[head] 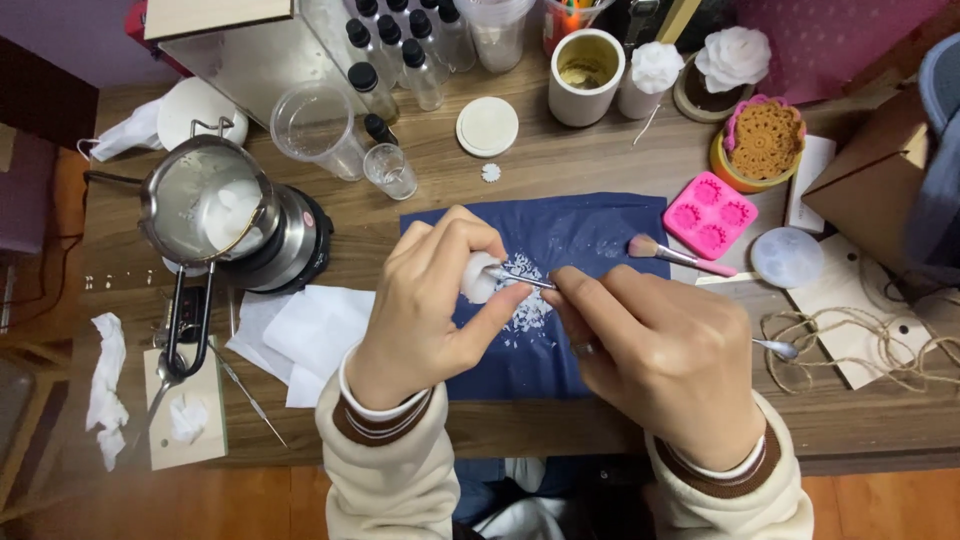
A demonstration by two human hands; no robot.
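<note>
figure: trimming a small white wax piece over a blue cloth

you held a small white wax piece [478, 281] in your left hand [432, 300], thumb and curled fingers pinching it from both sides just above the blue cloth [600, 225]. your right hand [660, 350] pinched a thin metal tool [520, 279] between thumb and forefinger, the other fingers folded in, and its tip touched the piece on the side facing your right hand. white shavings [525, 305] lay scattered on the cloth directly beneath the work.

the piece appeared light and rigid but brittle, judging from the flakes it shed; it would probably chip or crack under a hard squeeze, and its smooth surface might slip. the safest hold seemed to be the one shown: across its thicker body, away from the edge being scraped. the tool looked stiff and slender, best held close to the tip for control.

around you, a makeup-style brush [675, 255] with a pink handle rested at the cloth's right edge, near a pink silicone mould [710, 213] and a pale round disc [787, 257]. to your left, a metal melting pot [205, 205] sat on a heater, with white paper sheets [310, 335] beside it. a clear cup [315, 128] and a small glass [390, 170] stood further back on the wooden table [560, 160].
</note>
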